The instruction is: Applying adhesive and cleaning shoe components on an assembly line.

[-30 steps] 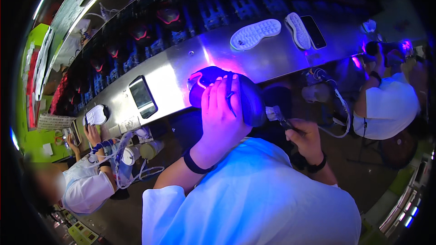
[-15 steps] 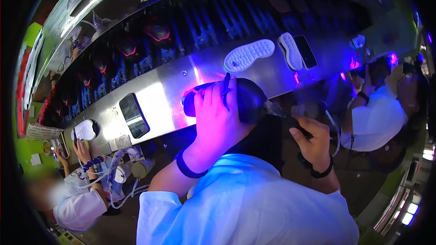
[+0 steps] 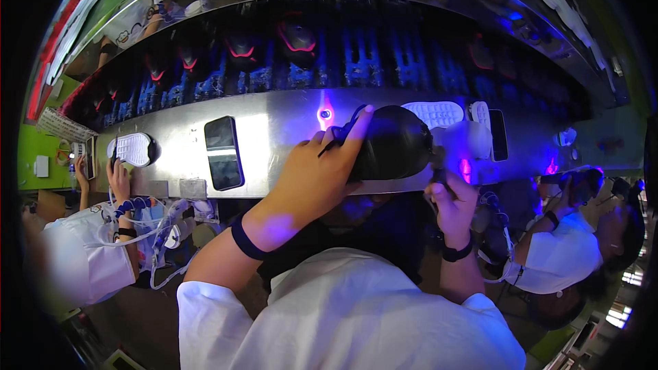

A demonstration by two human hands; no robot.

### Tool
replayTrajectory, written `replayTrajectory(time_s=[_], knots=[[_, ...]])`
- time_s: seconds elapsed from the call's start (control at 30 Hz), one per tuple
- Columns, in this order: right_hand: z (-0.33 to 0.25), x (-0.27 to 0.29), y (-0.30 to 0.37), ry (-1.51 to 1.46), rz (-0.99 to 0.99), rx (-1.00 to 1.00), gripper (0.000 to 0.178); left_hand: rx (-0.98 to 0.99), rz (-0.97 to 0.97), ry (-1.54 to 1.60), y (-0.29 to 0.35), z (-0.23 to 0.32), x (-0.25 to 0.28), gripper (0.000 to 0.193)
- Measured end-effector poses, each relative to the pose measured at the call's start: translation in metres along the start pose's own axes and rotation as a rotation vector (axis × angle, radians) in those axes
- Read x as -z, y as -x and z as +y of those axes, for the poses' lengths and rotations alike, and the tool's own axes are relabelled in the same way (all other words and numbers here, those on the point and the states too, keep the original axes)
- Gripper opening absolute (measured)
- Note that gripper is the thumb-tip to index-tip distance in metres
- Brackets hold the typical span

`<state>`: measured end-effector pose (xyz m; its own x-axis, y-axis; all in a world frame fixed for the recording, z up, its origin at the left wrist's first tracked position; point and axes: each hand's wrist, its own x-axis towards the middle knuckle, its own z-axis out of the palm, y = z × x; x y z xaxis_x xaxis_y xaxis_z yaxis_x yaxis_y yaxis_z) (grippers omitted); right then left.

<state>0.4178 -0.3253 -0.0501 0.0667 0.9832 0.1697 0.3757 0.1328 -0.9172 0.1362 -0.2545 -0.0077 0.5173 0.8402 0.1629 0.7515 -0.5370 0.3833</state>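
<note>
Fingers of the left hand (image 3: pixel 317 177) curl over a black shoe (image 3: pixel 391 142) resting on the steel bench (image 3: pixel 274 133), while the right hand (image 3: pixel 452 199) pinches a small tool at its heel; light and pliable, it seems best gripped across the upper.

A black shoe (image 3: pixel 392 142) is sitting at the near edge of the shiny metal counter (image 3: pixel 274 138), close to the middle of the view. It is round, dark and smooth, and purple light is shining on it. It is lying on its side, with its opening facing nine o'clock. The left hand (image 3: pixel 321 177) is gripping it from eight o'clock, fingers (image 3: pixel 356 125) resting over its top. The right hand (image 3: pixel 454 200) is touching it at four o'clock.
</note>
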Motion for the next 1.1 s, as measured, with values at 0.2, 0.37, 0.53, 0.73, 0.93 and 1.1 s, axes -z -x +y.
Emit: replayTrajectory(time_s=[0.2, 0.37, 0.53, 0.73, 0.93, 1.1], knots=[[-0.036, 0.02, -0.02, -0.014, -0.129, -0.181, 0.026, 0.024, 0.086, 0.237, 0.026, -0.005, -0.004, 0.115], [-0.071, 0.027, -0.03, -0.039, -0.181, 0.018, 0.029, -0.024, -0.034, 0.651, 0.043, 0.016, -0.004, 0.111], [-0.07, 0.028, -0.022, -0.122, -0.212, 0.045, 0.032, -0.008, -0.16, 0.834, 0.044, 0.033, 0.003, 0.113], [-0.053, 0.043, -0.016, -0.168, -0.248, 0.007, 0.028, 0.061, -0.218, 1.021, 0.041, 0.046, 0.001, 0.105], [-0.02, 0.053, -0.005, -0.191, -0.307, -0.137, 0.03, 0.262, -0.335, 1.39, 0.032, 0.054, -0.012, 0.083], [-0.002, 0.046, 0.005, -0.183, -0.227, -0.123, 0.029, 0.416, -0.397, 1.573, 0.024, 0.062, -0.016, 0.072]])
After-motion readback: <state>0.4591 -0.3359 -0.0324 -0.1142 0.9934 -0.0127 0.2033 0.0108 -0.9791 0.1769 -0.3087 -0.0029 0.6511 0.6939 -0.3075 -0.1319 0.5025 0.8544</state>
